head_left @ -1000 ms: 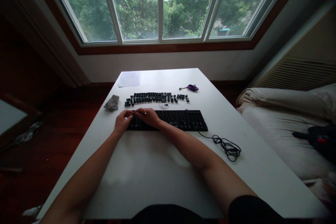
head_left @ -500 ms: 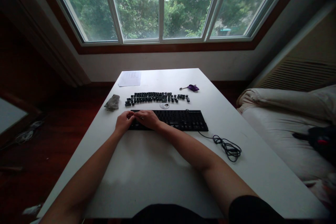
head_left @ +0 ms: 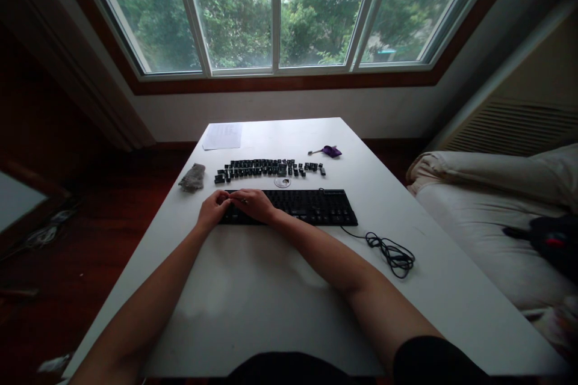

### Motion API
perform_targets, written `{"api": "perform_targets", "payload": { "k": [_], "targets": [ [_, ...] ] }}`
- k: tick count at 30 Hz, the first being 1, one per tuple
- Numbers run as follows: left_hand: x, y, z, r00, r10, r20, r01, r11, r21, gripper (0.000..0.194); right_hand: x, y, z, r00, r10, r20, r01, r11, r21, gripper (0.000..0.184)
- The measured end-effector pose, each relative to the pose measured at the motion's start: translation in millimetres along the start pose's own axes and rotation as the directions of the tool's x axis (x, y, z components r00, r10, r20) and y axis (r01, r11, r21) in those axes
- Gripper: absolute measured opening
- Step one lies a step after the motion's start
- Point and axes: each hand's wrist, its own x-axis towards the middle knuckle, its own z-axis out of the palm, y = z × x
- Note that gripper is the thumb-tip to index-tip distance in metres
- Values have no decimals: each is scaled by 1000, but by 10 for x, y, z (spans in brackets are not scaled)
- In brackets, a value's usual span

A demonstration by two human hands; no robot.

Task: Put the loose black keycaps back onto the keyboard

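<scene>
Together, the left hand [head_left: 212, 210] and the right hand [head_left: 253, 204] meet over the left end of a black keyboard [head_left: 316, 207], fingers curled and tips bunched closely; whether either pinches something, I cannot tell. The keyboard lies flat on the white table [head_left: 271, 295], its cable [head_left: 397, 257] looped at the right. Just beyond it stand rows of loose keys [head_left: 257, 171], with a grey lump [head_left: 193, 177] to their left.
</scene>
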Motion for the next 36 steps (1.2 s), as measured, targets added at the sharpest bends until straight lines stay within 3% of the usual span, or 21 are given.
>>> {"api": "perform_targets", "payload": {
  "k": [5,8,13,17,22,31,36],
  "targets": [
    [2,-11,-5,1000,11,25,-10,999,-41,28,4,-8,-17,1000,-1,5,1,1000,25,26],
    [4,-18,-2,999,-14,33,19,987,-162,35,9,-8,-30,1000,-6,-5,6,999,46,26],
    [32,-58,35,993,-104,55,117,894,-433,44,22,-9,-36,999,8,-31,-5,997,76,25],
    [45,-58,68,982,-178,65,182,802,-569,49,24,-28,-34,1000,0,-4,0,1000,-12,26],
    [46,-18,77,971,-224,78,222,738,-637,53,12,-44,-49,1000,-25,11,25,998,-51,29],
    [108,90,-41,939,-323,119,282,521,-806,48,12,-49,-103,995,-73,-61,81,989,123,32],
    [99,134,-45,941,-324,99,269,536,-800,44,10,-74,-118,995,-61,-77,71,987,142,33]
  ]
}}
